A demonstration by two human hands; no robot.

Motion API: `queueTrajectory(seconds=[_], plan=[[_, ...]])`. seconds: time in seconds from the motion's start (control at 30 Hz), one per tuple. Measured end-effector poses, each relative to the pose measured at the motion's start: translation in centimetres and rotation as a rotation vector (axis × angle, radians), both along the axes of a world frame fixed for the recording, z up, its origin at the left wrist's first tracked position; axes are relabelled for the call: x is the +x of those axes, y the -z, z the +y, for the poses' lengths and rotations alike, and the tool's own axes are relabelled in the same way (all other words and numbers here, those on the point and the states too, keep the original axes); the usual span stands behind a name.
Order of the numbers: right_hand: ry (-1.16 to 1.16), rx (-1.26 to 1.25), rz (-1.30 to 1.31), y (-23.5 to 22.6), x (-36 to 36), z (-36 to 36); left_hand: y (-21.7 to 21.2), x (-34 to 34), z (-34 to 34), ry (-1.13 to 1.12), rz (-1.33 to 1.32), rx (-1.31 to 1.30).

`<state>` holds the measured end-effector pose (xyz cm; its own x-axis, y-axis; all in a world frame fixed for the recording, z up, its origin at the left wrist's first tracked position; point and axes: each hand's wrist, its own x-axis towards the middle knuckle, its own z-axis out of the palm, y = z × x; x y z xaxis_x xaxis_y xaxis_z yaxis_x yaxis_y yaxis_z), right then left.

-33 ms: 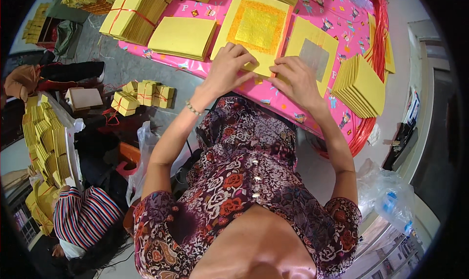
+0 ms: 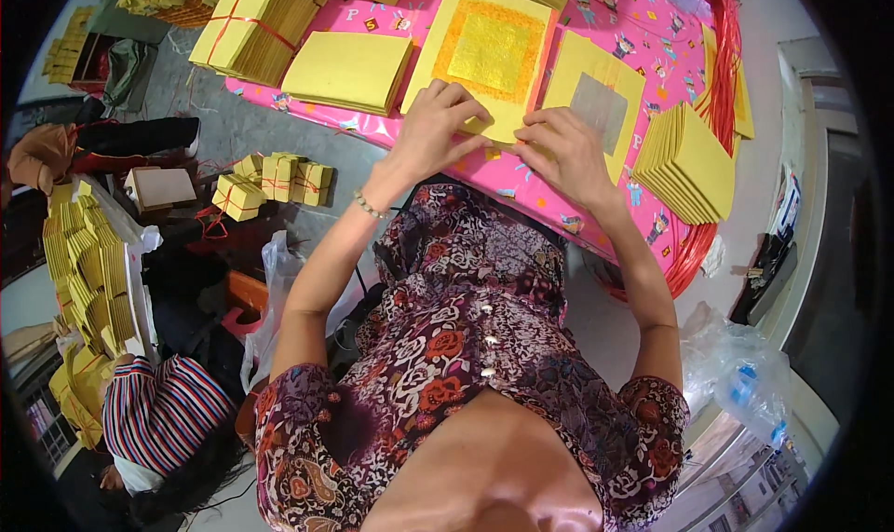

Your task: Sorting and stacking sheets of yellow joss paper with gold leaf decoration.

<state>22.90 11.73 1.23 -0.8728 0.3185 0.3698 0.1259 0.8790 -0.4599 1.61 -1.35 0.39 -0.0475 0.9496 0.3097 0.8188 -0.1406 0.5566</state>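
In front of me on the table lies a yellow paper sheet [image 2: 510, 128] with an orange border and a shiny gold square at its middle. My left hand [image 2: 436, 127] has curled fingers over its near left part, the thumb low by the near edge. At the near right corner my right hand [image 2: 566, 148] pinches the paper edge between thumb and bent fingers. How many sheets lie under the top one I cannot tell. Beside my right hand rests a yellow sheet with a silver-grey square [image 2: 597, 108]. To the left is a plain yellow paper stack [image 2: 346, 71].
A fanned yellow paper stack [image 2: 684, 164] and red ties [image 2: 722, 94] lie on the right of the pink patterned tablecloth [image 2: 372, 15]. Back left stands a tied yellow bundle [image 2: 247, 29]. Small tied bundles [image 2: 272, 183] sit beyond the table's left side. A person in a striped top [image 2: 166, 406] is at lower left.
My right hand's fingers have shifted very slightly at the paper's near right corner. Everything else looks the same.
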Motion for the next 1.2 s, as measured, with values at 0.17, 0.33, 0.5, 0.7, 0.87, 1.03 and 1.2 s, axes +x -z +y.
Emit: queueTrajectory(seconds=[0.17,0.33,0.5,0.7,0.87,1.03,1.2], plan=[[0.058,-0.231,-0.042,-0.4,-0.5,0.4,-0.3,-0.6,0.3,0.023,-0.051,-0.054],[0.135,-0.62,-0.171,-0.3,-0.9,1.5,-0.4,-1.0,0.6,0.046,-0.129,-0.081],[0.144,-0.764,-0.194,0.5,-1.0,2.2,-0.3,-1.3,0.8,0.03,-0.194,-0.108],[0.126,-0.845,-0.213,0.4,-1.2,2.5,-0.2,-1.1,1.1,0.004,-0.194,-0.1],[0.102,-0.846,-0.226,0.6,-1.1,2.9,-0.3,-0.9,1.1,-0.016,-0.194,-0.11],[0.092,-0.873,-0.221,1.0,-1.1,3.0,-0.4,-0.8,1.2,-0.032,-0.196,-0.127],[0.073,-0.87,-0.227,1.2,-1.1,3.1,-0.2,-0.9,1.2,-0.032,-0.191,-0.115]])
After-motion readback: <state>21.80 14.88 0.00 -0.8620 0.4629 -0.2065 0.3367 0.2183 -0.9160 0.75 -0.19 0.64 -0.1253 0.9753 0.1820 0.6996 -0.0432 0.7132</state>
